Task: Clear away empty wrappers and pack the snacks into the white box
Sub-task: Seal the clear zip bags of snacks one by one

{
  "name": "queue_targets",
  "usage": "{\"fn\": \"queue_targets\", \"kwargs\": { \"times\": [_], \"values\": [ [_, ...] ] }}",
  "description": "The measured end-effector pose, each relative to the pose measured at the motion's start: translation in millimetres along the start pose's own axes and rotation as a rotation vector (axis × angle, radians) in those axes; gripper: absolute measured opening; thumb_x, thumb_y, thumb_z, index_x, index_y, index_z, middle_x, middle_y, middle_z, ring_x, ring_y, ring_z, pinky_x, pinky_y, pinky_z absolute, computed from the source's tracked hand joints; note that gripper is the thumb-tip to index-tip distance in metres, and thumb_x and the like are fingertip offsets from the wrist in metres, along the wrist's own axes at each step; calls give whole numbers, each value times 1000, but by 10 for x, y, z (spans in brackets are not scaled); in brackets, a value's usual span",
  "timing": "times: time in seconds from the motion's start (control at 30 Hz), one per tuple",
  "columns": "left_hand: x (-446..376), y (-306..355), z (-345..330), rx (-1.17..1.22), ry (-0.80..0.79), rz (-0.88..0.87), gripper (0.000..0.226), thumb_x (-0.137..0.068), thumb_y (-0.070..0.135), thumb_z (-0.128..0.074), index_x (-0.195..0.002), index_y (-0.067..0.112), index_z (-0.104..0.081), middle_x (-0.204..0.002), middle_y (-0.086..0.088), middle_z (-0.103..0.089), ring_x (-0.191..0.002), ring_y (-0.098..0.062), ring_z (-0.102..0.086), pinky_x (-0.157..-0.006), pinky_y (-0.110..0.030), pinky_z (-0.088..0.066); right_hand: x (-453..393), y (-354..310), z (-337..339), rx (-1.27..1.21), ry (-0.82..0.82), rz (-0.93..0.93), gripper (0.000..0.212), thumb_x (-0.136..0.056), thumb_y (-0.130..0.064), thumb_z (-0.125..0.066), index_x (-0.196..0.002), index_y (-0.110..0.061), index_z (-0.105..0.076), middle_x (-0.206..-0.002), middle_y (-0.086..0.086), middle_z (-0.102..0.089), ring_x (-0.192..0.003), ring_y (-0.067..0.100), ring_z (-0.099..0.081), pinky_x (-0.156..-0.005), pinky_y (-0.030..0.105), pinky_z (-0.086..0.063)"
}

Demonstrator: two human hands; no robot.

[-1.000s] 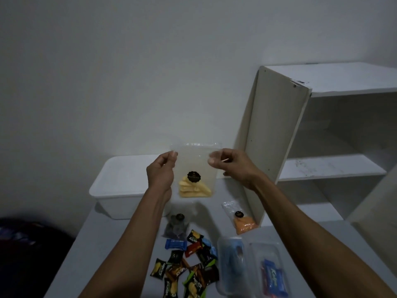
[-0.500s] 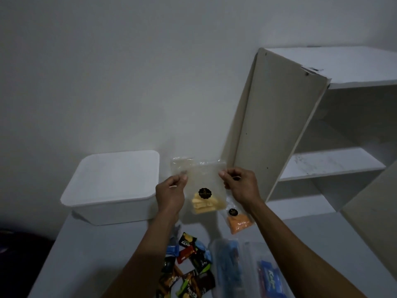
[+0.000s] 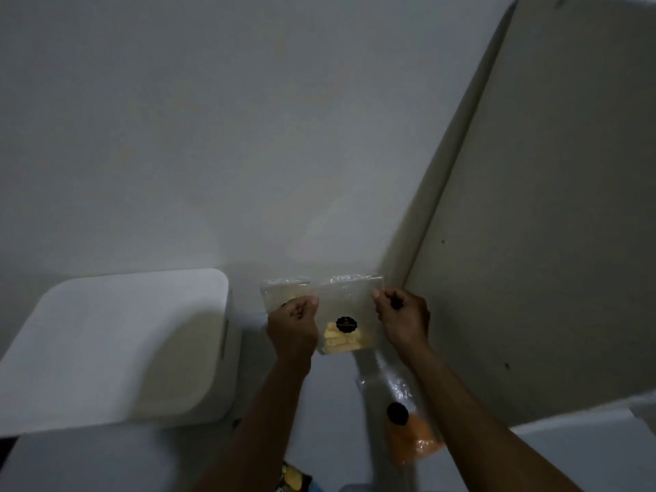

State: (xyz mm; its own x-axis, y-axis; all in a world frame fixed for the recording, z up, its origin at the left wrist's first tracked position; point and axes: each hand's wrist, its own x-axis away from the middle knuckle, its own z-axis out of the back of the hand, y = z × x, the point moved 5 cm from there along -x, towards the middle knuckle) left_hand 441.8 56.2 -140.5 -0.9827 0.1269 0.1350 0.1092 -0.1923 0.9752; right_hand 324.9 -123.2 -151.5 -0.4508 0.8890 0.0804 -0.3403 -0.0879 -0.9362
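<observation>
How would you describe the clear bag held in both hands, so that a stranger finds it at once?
Start at the white box on the left and look right, before the shelf panel. The clear bag hangs between left hand and right hand. It holds pale yellow sticks; the bag on the table holds orange ones.

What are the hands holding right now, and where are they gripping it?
A clear snack bag with yellow pieces and a black sticker: left hand pinches its upper left edge, right hand its upper right edge.

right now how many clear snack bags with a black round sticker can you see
2: the yellow-snack bag held up between both hands, and the orange-snack bag lying on the table below the right arm. Others may be out of frame.
</observation>
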Motion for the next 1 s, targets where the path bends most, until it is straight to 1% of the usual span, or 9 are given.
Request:
{"fn": "queue_targets", "kwargs": {
  "times": [0.1, 0.17, 0.3, 0.4, 0.5, 0.7, 0.83, 0.9, 1.0],
  "values": [
    [-215, -164, -187, -31, 14, 44, 4, -83, 18, -75, -81, 20, -75, -69, 8, -68, -63, -3, -62, -70, -24, -51, -251, 179, -165, 35, 16, -37, 24, -83, -32, -74, -70, -14, -67, -66, 1, -69, -67, 24, -67, -67, 36, -56],
    [-295, -284, -282, -13, 34, 93, 6, -84, 16, -74, -79, 20, -73, -73, 4, -68, -66, -3, -60, -67, -21, -48, -345, 281, -247, 35, 47, -73, 21, -83, -28, -75, -71, -12, -68, -67, 3, -70, -66, 22, -66, -68, 34, -55],
    [-372, -402, -392, -87, 70, 104, 7, -83, 17, -75, -86, 11, -74, -81, -4, -69, -67, -2, -57, -54, -1, -39, -421, 400, -325, 66, 91, -125, 16, -82, -27, -76, -76, -13, -72, -70, 2, -72, -72, 20, -69, -71, 28, -53],
    [-404, -424, -466, -116, 79, 92, 8, -84, 20, -75, -84, 13, -75, -82, -6, -70, -68, -6, -59, -55, -2, -39, -464, 468, -337, 70, 105, -159, 14, -82, -27, -76, -76, -15, -72, -70, 0, -72, -72, 20, -69, -73, 30, -55],
    [-410, -426, -529, -110, 71, 98, 11, -84, 21, -75, -89, 12, -76, -85, -6, -73, -73, -11, -63, -64, -14, -48, -505, 486, -326, 71, 123, -175, 11, -82, -25, -76, -76, -16, -73, -71, 0, -73, -72, 20, -69, -74, 32, -56],
    [-358, -426, -577, -86, 64, 132, 33, -85, 15, -73, -114, -1, -69, -102, -12, -71, -84, -16, -64, -54, 2, -41, -516, 443, -287, 115, 136, -122, 5, -84, -17, -73, -83, -12, -74, -79, 7, -74, -77, 24, -69, -76, 29, -52],
    [-236, -392, -485, -114, 51, 111, 38, -85, 17, -74, -117, -2, -66, -105, -14, -70, -84, -12, -60, -54, 4, -39, -410, 455, -279, 142, 129, -133, 18, -86, -18, -72, -101, -8, -73, -93, 10, -75, -89, 26, -69, -81, 26, -48],
    [-133, -353, -375, -128, 39, 88, 36, -85, 19, -74, -115, -1, -67, -100, -10, -70, -82, -9, -59, -56, 5, -38, -284, 423, -240, 150, 138, -118, 19, -86, -18, -71, -101, -7, -72, -94, 11, -75, -89, 27, -69, -76, 23, -45],
    [65, -272, -122, -180, 38, 75, 33, -85, 27, -74, -110, 5, -71, -86, 1, -66, -80, -8, -60, -62, 2, -36, -17, 348, -154, 188, 126, -74, 11, -86, -17, -69, -91, -8, -73, -88, 10, -74, -82, 26, -67, -66, 20, -39]
  ]
}}
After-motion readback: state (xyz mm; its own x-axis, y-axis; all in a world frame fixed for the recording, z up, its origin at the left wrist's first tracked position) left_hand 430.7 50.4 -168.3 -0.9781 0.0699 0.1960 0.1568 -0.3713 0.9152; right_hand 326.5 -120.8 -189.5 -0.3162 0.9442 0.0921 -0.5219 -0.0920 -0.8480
